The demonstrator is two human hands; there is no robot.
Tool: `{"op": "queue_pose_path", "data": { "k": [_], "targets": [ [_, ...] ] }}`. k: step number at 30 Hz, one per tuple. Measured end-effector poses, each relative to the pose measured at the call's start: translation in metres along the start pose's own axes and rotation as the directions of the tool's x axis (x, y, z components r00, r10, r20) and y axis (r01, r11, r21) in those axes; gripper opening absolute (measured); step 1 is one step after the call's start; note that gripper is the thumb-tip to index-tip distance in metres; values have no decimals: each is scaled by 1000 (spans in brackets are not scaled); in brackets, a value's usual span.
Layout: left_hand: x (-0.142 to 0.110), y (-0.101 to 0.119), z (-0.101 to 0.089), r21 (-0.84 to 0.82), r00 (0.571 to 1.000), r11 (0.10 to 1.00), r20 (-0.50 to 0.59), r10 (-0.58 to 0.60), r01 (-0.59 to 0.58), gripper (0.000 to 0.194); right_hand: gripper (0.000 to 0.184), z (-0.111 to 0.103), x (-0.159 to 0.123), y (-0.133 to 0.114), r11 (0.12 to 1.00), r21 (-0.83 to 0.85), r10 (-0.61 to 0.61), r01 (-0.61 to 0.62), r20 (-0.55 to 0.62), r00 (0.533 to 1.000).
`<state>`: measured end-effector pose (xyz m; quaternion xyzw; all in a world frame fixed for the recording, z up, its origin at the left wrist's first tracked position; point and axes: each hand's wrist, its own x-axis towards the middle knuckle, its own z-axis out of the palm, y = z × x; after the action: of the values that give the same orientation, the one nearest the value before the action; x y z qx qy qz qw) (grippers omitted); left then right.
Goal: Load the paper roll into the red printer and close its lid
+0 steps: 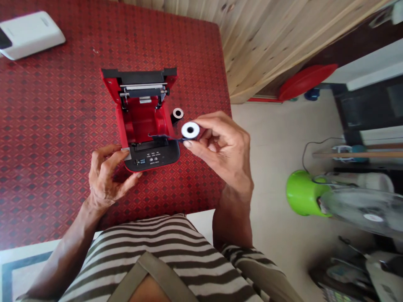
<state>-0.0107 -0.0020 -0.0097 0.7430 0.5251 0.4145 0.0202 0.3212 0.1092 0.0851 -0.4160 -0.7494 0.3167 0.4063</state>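
- Upper left of the frame, a white box (pixel 31 35) sits on the red tablecloth (pixel 59 201), cut off by the edge of the view.
- Lower left, the left hand (pixel 105 178) is on the job, fingers (pixel 110 157) clenched around the front corner of the printer.
- Centre, there's the printer (pixel 141 121), lid open, red well showing.
- Just right of it, a small black roll (pixel 177 115) stands on the cloth.
- Right there, a white paper roll (pixel 190 130) is pinched between the right thumb and fingers, its dark strip (pixel 165 137) reaching over the printer.
- The right hand (pixel 220 147) holds it up beside the printer, over the table's edge.
- Far right, a green tub (pixel 304 193) stands beside a fan (pixel 365 209).
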Motion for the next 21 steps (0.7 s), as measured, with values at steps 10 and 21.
{"op": "queue_pose_path", "data": {
  "k": [10, 21],
  "targets": [
    [2, -2, 5, -23, 998, 1000, -60, 19, -20, 70, 47, 61, -59, 79, 849, 383, 413, -364, -51, 909],
    [-1, -6, 4, -53, 998, 998, -42, 38, -40, 84, 58, -1, -47, 81, 884, 208, 380, -420, 207, 902]
  ]
}}
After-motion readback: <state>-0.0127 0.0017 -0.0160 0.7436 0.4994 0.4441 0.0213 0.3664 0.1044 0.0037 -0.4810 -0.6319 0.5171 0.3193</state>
